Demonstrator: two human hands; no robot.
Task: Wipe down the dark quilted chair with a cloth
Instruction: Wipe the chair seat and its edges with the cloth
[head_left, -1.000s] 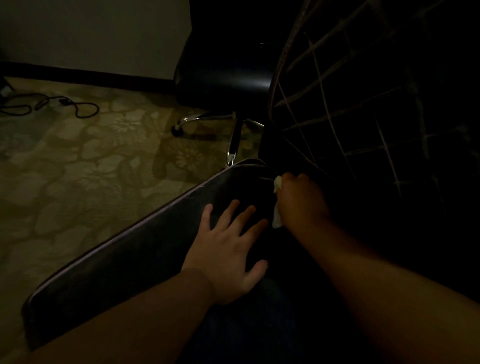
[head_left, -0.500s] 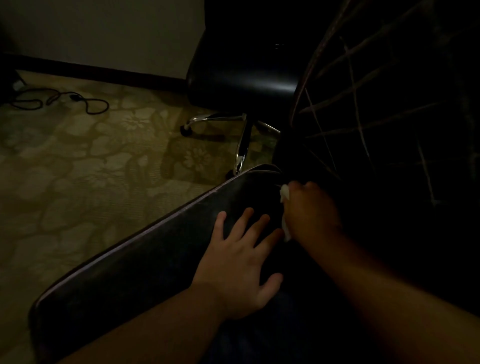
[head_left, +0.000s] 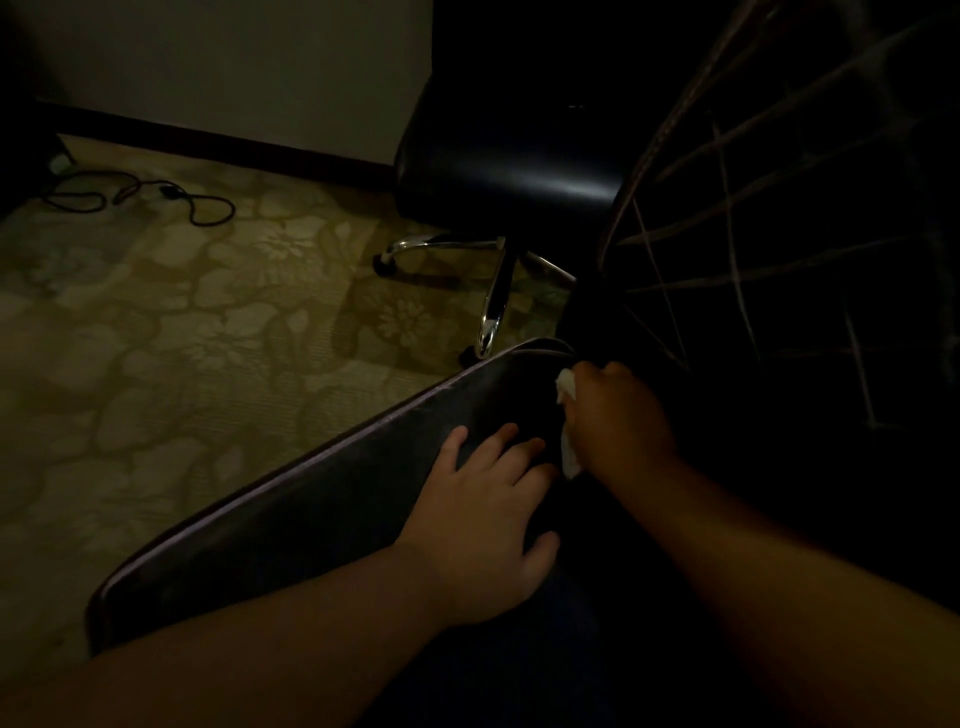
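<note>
The dark quilted chair fills the right and bottom of the head view: its seat (head_left: 311, 525) slopes from bottom left to centre, and its stitched backrest (head_left: 779, 218) rises at the right. My left hand (head_left: 483, 525) lies flat on the seat with fingers spread. My right hand (head_left: 618, 421) grips a white cloth (head_left: 567, 447) at the far corner where seat meets backrest. Most of the cloth is hidden under that hand.
A black office chair (head_left: 498, 156) with a chrome star base (head_left: 491, 306) stands just beyond the seat's far end. A black cable (head_left: 156, 195) lies on the patterned carpet (head_left: 156, 364) at the left. A pale wall with dark skirting runs along the back.
The view has shifted a little, so the scene sits lower and further right in frame. Both hands keep nearly the same places on the seat, the right still holding the cloth.
</note>
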